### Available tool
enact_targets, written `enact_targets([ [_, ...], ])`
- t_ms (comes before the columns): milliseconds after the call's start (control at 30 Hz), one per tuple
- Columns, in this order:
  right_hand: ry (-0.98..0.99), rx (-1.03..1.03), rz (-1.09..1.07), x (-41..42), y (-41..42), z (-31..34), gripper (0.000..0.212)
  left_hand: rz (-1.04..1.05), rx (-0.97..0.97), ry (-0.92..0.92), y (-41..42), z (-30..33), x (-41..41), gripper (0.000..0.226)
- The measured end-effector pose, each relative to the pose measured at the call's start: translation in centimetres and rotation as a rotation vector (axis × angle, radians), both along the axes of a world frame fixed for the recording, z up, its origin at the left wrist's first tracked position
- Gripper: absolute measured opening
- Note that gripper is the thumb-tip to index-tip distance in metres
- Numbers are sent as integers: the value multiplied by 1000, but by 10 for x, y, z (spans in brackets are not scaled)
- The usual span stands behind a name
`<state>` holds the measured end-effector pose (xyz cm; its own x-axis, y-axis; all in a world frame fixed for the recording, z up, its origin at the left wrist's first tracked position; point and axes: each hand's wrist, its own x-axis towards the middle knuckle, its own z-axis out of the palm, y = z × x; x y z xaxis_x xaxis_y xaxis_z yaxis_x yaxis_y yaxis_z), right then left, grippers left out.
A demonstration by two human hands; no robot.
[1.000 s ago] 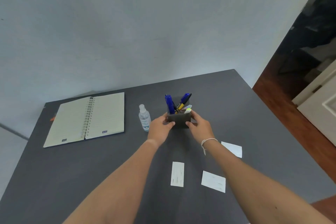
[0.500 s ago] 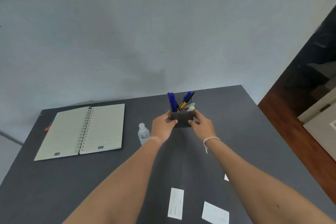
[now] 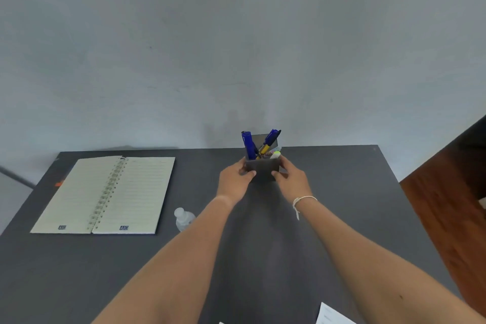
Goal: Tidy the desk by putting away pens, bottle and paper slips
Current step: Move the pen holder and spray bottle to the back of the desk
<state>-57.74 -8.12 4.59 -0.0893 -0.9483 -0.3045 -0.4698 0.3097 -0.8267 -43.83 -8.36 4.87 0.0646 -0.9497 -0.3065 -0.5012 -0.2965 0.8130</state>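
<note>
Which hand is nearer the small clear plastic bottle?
Left. The left hand grips the dark pen holder, up and right of the bottle; the right hand is beyond it, gripping the holder's other side.

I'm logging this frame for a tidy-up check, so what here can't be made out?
All from the head view:
- Paper slips: cut off by the bottom edge; their count is unclear.
- Bottle: its right side is hidden behind the left forearm.
- Pen holder: the left hand and right hand grip its sides, hiding its base, so whether it rests on the desk is unclear.
- Notebook: print too small to read.
</note>
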Motion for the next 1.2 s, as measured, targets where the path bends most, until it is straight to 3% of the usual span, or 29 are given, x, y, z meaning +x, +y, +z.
enact_targets([
  [733, -48, 4, -11, 3, -57, -44, 55, 42, 34, 65, -58, -34, -3, 45],
  [1200, -11, 8, -25, -4, -35, -24, 70, 55, 52, 37, -30, -13, -1, 53],
])
